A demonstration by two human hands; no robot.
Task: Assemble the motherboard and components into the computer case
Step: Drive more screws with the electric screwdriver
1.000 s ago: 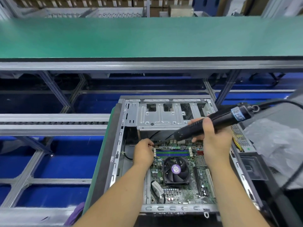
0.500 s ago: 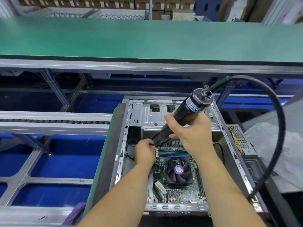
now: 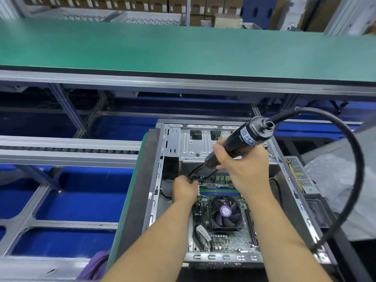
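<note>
Now the motherboard [image 3: 221, 226] lies flat inside the open computer case [image 3: 173, 143], its cooler fan [image 3: 225, 212] mid-board; beyond the fan run the memory slots [image 3: 219, 191], and past those sits the board's far-left corner, where the action is; the left hand [image 3: 184, 190] has curled fingers at that corner, probably steadying a screw, though I cannot tell what it pinches; the right hand [image 3: 245, 165] wraps the electric screwdriver [image 3: 234, 145], tilted so its tip aims down at that same corner; the screwdriver's cable [image 3: 345, 180] loops wide to the fan's right, clear of the work; beyond the case stretches a green conveyor belt [image 3: 183, 49].
</note>
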